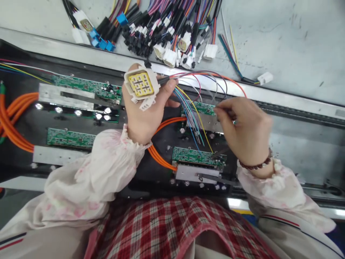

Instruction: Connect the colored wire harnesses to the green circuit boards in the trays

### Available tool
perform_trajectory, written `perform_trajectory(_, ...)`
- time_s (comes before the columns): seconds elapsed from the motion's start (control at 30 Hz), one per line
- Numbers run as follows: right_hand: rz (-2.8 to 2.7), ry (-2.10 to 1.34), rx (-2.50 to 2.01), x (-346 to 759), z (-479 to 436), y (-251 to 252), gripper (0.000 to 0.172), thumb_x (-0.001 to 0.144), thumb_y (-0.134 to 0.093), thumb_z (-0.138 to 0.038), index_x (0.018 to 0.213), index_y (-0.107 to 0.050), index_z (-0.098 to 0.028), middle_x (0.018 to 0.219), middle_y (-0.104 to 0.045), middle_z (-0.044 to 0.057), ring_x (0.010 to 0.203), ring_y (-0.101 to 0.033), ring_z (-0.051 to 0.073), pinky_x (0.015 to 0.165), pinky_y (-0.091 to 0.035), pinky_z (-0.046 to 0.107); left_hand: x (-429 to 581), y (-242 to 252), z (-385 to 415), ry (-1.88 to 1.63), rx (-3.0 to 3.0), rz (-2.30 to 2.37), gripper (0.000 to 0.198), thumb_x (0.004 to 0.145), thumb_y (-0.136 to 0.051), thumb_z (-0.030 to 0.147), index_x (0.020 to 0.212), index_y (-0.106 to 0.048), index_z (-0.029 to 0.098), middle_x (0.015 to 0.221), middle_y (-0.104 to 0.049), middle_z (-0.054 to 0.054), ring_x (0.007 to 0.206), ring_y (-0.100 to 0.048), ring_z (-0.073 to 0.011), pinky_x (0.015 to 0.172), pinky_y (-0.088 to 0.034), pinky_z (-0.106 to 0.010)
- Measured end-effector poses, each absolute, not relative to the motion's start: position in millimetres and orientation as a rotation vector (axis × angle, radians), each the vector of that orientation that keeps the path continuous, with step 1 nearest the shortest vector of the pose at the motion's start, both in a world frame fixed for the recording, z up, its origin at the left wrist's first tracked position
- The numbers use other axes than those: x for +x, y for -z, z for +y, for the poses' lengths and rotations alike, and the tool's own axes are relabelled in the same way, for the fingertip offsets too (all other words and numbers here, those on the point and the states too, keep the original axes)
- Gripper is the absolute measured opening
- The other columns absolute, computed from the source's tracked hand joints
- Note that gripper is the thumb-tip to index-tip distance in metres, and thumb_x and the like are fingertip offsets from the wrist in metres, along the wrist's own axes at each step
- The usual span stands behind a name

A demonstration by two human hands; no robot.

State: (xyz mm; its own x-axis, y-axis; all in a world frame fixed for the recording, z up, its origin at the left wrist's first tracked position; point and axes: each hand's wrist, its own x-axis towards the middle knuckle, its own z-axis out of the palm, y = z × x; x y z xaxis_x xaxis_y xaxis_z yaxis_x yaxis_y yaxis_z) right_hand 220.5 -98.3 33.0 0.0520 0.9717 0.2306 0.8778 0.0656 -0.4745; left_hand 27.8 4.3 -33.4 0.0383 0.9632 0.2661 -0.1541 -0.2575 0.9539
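My left hand [147, 115] is closed around a wiring harness, just behind its white and yellow multi-pin connector [140, 85], whose pin face is turned up. Loose coloured wires [192, 111] fan out from the harness over the circuit boards. Others, in red, orange, dark blue and grey, arch across to the right. My right hand [244, 129] is pinched at the right of these wires. What lies between its fingertips is too small to make out. Beneath the hands are the upper green circuit board [201, 108] and the lower green circuit board [198, 156].
Several harnesses with white connectors [169, 57] lie bunched on the metal table [296, 43] at the back. A separate harness with a white plug [265, 78] lies to their right. Thick orange cables [17, 108] loop at the left. A metal rail [107, 57] runs along the far edge.
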Motion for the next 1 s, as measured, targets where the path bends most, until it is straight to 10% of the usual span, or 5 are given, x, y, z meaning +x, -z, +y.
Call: perform_trajectory(1.0, -1.860, -0.161, -1.899, 212.6, -89.6, -21.3, 0.007, 0.094, -0.060, -0.031, 0.094, -0.062, -0.024, 0.087, -0.069, 0.004, 0.081, -0.066, 0.020, 0.071, -0.049, 0.033, 24.2, 25.5, 2.4, -1.373, 1.393, 0.919, 0.045, 0.074, -0.088, 0.036, 0.092, -0.049, 0.026, 0.085, -0.060, 0.005, 0.059, -0.065, -0.0108, 0.035, -0.052, -0.018)
